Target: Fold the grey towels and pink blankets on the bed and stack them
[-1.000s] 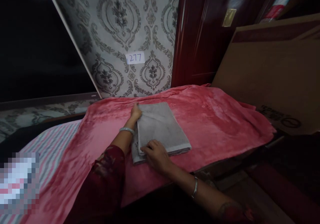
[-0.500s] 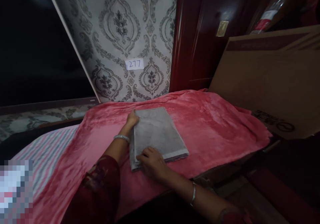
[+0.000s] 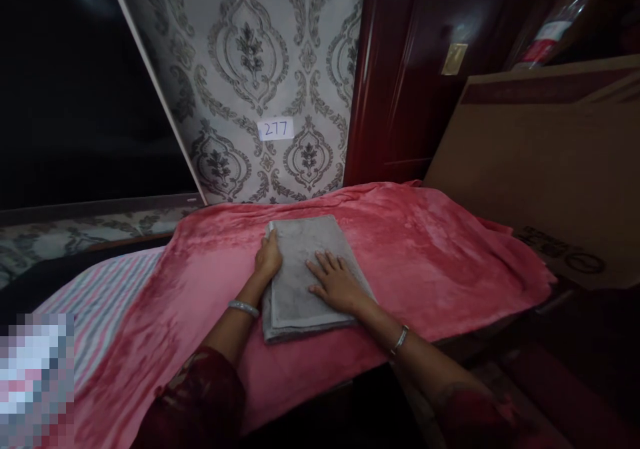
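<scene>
A folded grey towel (image 3: 300,245) lies flat on a pink plush blanket (image 3: 425,249) that covers the bed. My left hand (image 3: 269,260) rests against the towel's left edge, fingers curled over the edge. My right hand (image 3: 337,281) lies palm down on top of the towel near its right side, fingers spread apart. Both wrists wear silver bangles, and my arms are in dark red patterned sleeves.
A striped sheet (image 3: 95,302) shows at the left beyond the blanket. Patterned wallpaper with a paper label reading 277 (image 3: 275,129) rises behind the bed. A dark red door (image 3: 410,82) and a large cardboard box (image 3: 545,162) stand at the right.
My right hand has moved from the towel's near left corner up onto its top surface, flat. My left hand slid nearer along the left edge. The towel's layers now lie flatter.
</scene>
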### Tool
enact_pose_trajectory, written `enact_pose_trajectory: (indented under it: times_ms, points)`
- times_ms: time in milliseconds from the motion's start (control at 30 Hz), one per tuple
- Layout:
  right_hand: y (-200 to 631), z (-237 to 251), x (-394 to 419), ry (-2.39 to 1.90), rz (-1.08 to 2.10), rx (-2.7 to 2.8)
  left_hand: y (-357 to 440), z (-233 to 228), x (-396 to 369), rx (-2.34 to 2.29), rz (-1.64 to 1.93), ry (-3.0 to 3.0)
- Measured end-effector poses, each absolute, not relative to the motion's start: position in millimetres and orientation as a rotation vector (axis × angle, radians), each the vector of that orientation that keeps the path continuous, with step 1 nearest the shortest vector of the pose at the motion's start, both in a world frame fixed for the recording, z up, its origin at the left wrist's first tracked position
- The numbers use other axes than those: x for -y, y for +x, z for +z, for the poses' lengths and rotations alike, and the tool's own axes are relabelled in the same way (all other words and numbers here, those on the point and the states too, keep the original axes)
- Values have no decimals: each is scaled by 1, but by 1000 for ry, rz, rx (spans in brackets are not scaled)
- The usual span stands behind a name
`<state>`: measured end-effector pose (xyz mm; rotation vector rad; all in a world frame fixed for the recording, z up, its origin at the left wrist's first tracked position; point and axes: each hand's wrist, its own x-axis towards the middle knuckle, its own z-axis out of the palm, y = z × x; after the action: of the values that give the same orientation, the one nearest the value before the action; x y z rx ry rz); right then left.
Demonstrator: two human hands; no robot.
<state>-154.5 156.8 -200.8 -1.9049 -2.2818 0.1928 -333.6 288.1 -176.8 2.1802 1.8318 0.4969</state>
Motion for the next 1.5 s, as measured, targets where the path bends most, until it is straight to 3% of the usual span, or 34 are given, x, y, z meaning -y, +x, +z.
enact_pose_trajectory:
  times_ms: [167, 267, 400, 500, 667, 1033, 1167, 1333, 1500]
  points:
    - [-155, -195, -154, -1804, 318, 2375, -342, -168, -296, -1851, 522, 2205]
    - [-158, -178, -165, -1707, 350, 2412, -336, -158, -305, -1674, 599, 2511]
    - [-178, -174, -179, -1558, 319, 2513, -321, -161, -322, -1293, 327, 2766]
    - [-192, -187, -177, -1492, 308, 2567, -317, -177, -334, -1323, 119, 2724]
    - [-196, -200, -147, -1308, 370, 2622, -323, -199, -342, -1337, 153, 2718]
    - [-181, -193, -84, -1077, 582, 2544, -322, -193, -337, -1369, 140, 2719]
    - [-135, -175, -110, -1330, 457, 2373, -309, -174, -332, -1370, 82, 2757]
    - [-104, -173, -145, -1531, 285, 2398, -256, -150, -331, -980, 155, 2873]
    - [-111, -196, -154, -1614, 237, 2457, -216, -172, -339, -891, 75, 2899]
